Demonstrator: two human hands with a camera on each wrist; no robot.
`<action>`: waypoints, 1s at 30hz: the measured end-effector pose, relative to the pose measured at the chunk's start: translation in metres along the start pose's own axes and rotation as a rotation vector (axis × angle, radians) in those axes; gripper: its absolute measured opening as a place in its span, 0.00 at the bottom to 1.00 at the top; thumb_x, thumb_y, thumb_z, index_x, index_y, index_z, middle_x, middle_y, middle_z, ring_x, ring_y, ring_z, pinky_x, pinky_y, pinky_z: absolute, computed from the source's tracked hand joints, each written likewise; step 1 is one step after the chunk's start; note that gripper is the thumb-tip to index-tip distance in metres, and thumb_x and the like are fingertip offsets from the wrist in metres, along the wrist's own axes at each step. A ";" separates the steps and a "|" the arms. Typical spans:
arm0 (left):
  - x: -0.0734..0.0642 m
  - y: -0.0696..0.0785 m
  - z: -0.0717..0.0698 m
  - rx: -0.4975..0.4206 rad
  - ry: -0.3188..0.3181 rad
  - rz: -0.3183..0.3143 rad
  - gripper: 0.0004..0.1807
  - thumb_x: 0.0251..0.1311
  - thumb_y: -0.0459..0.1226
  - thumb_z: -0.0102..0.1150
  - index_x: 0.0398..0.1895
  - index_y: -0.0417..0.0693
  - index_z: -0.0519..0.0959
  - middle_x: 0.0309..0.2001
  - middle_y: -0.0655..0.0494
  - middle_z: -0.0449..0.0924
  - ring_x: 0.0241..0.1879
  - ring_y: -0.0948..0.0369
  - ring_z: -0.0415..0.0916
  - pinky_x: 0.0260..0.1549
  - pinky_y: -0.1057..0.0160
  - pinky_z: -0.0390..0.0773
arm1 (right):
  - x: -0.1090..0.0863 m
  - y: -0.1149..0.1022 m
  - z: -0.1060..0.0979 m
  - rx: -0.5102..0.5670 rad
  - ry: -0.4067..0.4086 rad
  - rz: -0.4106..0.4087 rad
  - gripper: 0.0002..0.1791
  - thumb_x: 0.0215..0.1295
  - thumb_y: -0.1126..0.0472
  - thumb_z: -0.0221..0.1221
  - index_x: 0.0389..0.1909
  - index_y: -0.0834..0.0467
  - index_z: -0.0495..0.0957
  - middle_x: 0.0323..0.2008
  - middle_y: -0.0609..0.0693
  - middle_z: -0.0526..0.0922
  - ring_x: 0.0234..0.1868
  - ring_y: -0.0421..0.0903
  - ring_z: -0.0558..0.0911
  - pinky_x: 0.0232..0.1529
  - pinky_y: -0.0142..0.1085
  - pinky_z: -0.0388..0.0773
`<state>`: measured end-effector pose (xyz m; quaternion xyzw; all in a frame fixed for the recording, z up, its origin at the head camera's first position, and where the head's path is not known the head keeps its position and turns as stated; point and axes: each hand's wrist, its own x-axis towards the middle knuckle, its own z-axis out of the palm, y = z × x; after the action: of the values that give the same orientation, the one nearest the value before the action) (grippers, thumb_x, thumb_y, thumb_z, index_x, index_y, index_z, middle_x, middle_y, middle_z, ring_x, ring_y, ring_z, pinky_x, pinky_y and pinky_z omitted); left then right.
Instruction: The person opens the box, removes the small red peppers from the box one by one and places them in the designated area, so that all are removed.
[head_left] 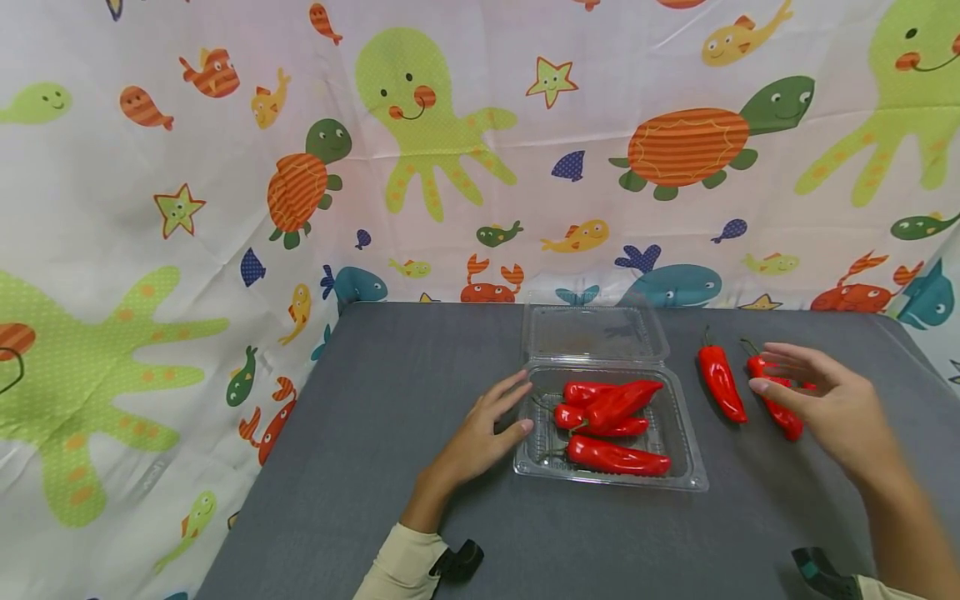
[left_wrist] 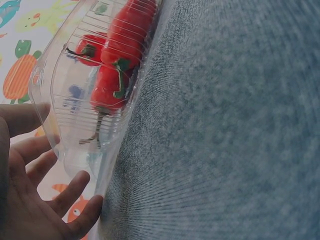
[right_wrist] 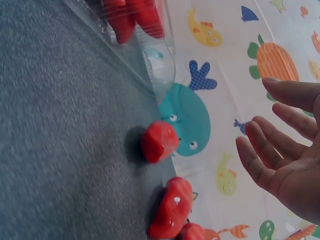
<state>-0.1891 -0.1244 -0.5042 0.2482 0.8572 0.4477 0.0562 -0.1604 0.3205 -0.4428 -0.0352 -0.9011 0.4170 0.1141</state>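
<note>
Head view: clear plastic clamshell box [head_left: 678, 467] sat mid-table on the grey table [head_left: 360, 467], lid [head_left: 596, 332] swung open to the far side. Held four red peppers [head_left: 611, 412] in its tray. Left hand [head_left: 480, 437] lay flat on the table at the box's left edge, fingers straight and relaxed, fingertips touching the tray rim, gripping nothing. Two loose red peppers lay right of the box: nearer pepper [head_left: 722, 383] just beside the tray, farther pepper [head_left: 776, 408] partly under the right hand [head_left: 825, 408]. Right hand hovered over that pepper, fingers spread and straight, holding nothing. Sea-creature curtain [head_left: 225, 167] hung behind and left.

Left wrist view: box wall [left_wrist: 65, 135] seen close, peppers [left_wrist: 115, 65] inside, fingers [left_wrist: 75, 187] extended against the plastic.

Right wrist view: open palm [right_wrist: 295, 180] above two loose peppers [right_wrist: 159, 141] [right_wrist: 172, 207]; not touching them.
</note>
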 end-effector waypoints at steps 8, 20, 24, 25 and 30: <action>0.001 -0.002 0.001 0.010 0.012 0.015 0.35 0.76 0.50 0.57 0.82 0.51 0.66 0.85 0.65 0.54 0.84 0.54 0.51 0.75 0.31 0.54 | 0.001 -0.008 0.013 0.051 -0.097 -0.067 0.34 0.71 0.53 0.69 0.75 0.54 0.72 0.54 0.24 0.74 0.50 0.20 0.73 0.37 0.21 0.79; 0.001 -0.005 0.002 0.000 0.022 0.027 0.35 0.76 0.50 0.57 0.82 0.51 0.66 0.84 0.66 0.54 0.83 0.53 0.52 0.74 0.30 0.56 | 0.000 -0.027 0.035 0.084 -0.193 -0.170 0.35 0.69 0.54 0.71 0.75 0.54 0.72 0.64 0.62 0.80 0.47 0.21 0.79 0.40 0.25 0.82; 0.002 -0.004 0.002 0.001 0.016 0.017 0.35 0.76 0.51 0.57 0.82 0.51 0.65 0.84 0.67 0.53 0.83 0.54 0.51 0.75 0.31 0.55 | 0.000 -0.032 0.043 0.089 -0.223 -0.204 0.35 0.69 0.55 0.71 0.74 0.56 0.73 0.65 0.64 0.80 0.49 0.21 0.77 0.40 0.26 0.83; 0.001 -0.004 0.002 0.001 0.016 0.015 0.35 0.76 0.51 0.57 0.82 0.52 0.65 0.84 0.67 0.53 0.83 0.54 0.51 0.75 0.31 0.55 | 0.000 -0.034 0.044 0.090 -0.233 -0.206 0.35 0.69 0.55 0.71 0.74 0.56 0.73 0.65 0.63 0.80 0.50 0.22 0.77 0.40 0.27 0.83; 0.001 -0.003 0.002 -0.003 0.017 0.010 0.35 0.76 0.51 0.57 0.82 0.51 0.66 0.84 0.66 0.54 0.83 0.54 0.51 0.75 0.31 0.55 | 0.001 -0.035 0.053 0.087 -0.288 -0.208 0.35 0.68 0.55 0.72 0.74 0.55 0.73 0.65 0.62 0.81 0.50 0.37 0.85 0.41 0.29 0.84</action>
<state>-0.1902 -0.1239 -0.5072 0.2487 0.8557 0.4512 0.0471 -0.1726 0.2585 -0.4488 0.1230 -0.8881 0.4421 0.0275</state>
